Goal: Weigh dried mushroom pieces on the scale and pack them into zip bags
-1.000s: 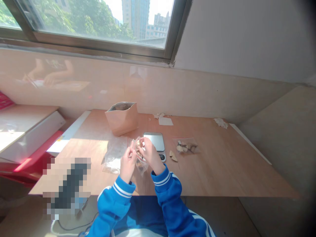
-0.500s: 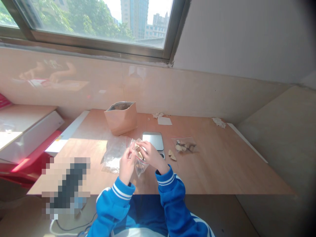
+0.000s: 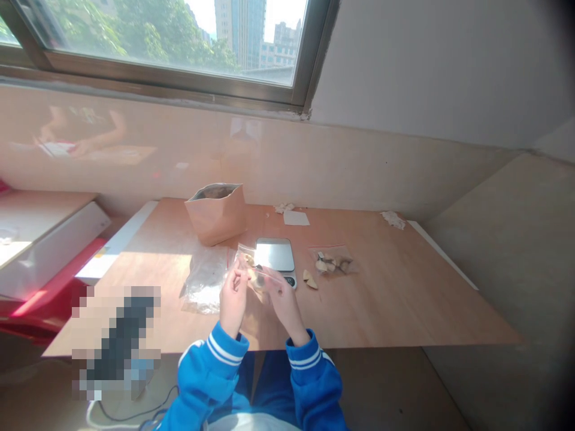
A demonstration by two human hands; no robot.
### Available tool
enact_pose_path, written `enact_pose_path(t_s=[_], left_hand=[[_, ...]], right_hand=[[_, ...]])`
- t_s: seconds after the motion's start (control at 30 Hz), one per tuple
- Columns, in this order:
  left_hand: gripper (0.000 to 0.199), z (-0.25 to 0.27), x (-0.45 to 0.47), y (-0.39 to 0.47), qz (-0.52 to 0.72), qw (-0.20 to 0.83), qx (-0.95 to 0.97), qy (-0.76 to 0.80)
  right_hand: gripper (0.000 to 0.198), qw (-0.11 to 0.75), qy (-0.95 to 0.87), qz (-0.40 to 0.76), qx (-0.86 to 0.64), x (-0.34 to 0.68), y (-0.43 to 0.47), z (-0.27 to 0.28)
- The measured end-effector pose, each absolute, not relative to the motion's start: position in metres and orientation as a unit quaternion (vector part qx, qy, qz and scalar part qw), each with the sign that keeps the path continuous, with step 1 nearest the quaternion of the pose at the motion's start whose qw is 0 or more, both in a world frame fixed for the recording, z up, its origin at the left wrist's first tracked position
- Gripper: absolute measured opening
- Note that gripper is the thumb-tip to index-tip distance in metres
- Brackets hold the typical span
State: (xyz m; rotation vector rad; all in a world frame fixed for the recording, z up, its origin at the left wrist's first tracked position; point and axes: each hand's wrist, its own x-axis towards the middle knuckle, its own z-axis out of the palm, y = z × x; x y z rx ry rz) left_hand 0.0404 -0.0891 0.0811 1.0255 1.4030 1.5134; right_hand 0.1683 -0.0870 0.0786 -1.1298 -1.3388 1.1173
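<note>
Between my hands is a small clear zip bag (image 3: pixel 255 276) with pale dried slices and something dark inside. My left hand (image 3: pixel 232 299) pinches its left edge, fingers closed. On the opposite edge, my right hand (image 3: pixel 284 297) is closed on the plastic too. Just behind the bag lies a kitchen scale (image 3: pixel 275 254) with a silver top, partly covered by my right hand and the bag. Right of the scale are loose pale slices (image 3: pixel 309 279). Farther right rests a filled zip bag (image 3: pixel 333 262) of similar pieces. Flat clear plastic bags (image 3: pixel 205 284) lie beside my left hand.
A brown paper pouch (image 3: pixel 216 218) stands open-topped at the back of the wooden table (image 3: pixel 404 299). Near the wall are a white card (image 3: pixel 296 218) and crumpled whitish scraps (image 3: pixel 393 219). A blurred dark object (image 3: pixel 121 338) is at the front left.
My right hand has moved from the bag's top to its right side, lower down. The bag now spans between both hands. The view has shifted slightly.
</note>
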Motion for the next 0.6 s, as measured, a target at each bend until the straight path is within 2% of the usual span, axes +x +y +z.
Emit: enact_pose_path(t_s=[0.13, 0.2, 0.43, 0.5, 0.6], left_hand=[[0.023, 0.069, 0.035, -0.086, 0.592, 0.368, 0.402, 0.594], [0.026, 0.061, 0.030, -0.081, 0.613, 0.345, 0.390, 0.595], [0.048, 0.034, 0.026, -0.059, 0.624, 0.490, 0.349, 0.499], [0.046, 0.028, 0.028, -0.054, 0.625, 0.493, 0.337, 0.503], [0.042, 0.019, 0.029, -0.051, 0.623, 0.471, 0.347, 0.519]], right_hand=[[0.042, 0.551, -0.528, 0.445, -0.469, 0.176, -0.080, 0.077], [0.045, 0.552, -0.528, 0.440, -0.473, 0.182, -0.077, 0.069], [0.048, 0.529, -0.552, 0.428, -0.481, 0.205, -0.067, 0.033], [0.046, 0.533, -0.558, 0.405, -0.490, 0.210, -0.064, 0.026], [0.042, 0.561, -0.553, 0.309, -0.533, 0.213, -0.063, 0.016]])
